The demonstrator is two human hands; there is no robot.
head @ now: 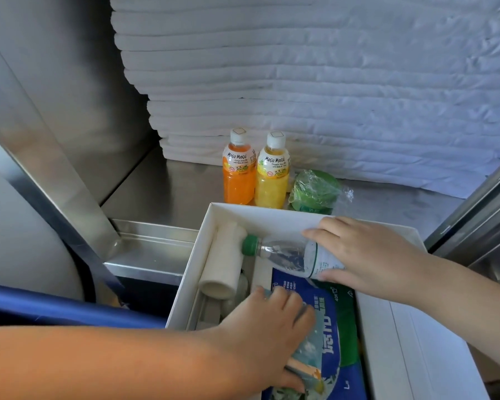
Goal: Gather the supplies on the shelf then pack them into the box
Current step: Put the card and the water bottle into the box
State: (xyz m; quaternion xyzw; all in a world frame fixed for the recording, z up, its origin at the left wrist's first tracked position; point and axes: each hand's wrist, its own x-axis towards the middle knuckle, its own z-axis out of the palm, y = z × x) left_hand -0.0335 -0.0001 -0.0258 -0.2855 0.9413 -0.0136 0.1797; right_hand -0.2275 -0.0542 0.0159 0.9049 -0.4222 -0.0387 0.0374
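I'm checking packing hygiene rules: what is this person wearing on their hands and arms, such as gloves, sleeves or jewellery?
Nothing worn shows. The left hand and right hand have no gloves, and no ring is on the fingers in view. The left forearm and right forearm are uncovered as far as the frame reaches, with no sleeve, watch or bracelet. The upper arms are out of view.

Inside the white box (272, 215): green-capped clear bottle (283, 252) on its side by the far wall, white roll (224, 258) along the left wall, blue packet (338, 327) below, clear pouch (309, 347) atop. Behind the box, orange bottle (238, 174) and yellow bottle (272, 180) upright, green bundle (313, 190) beside.
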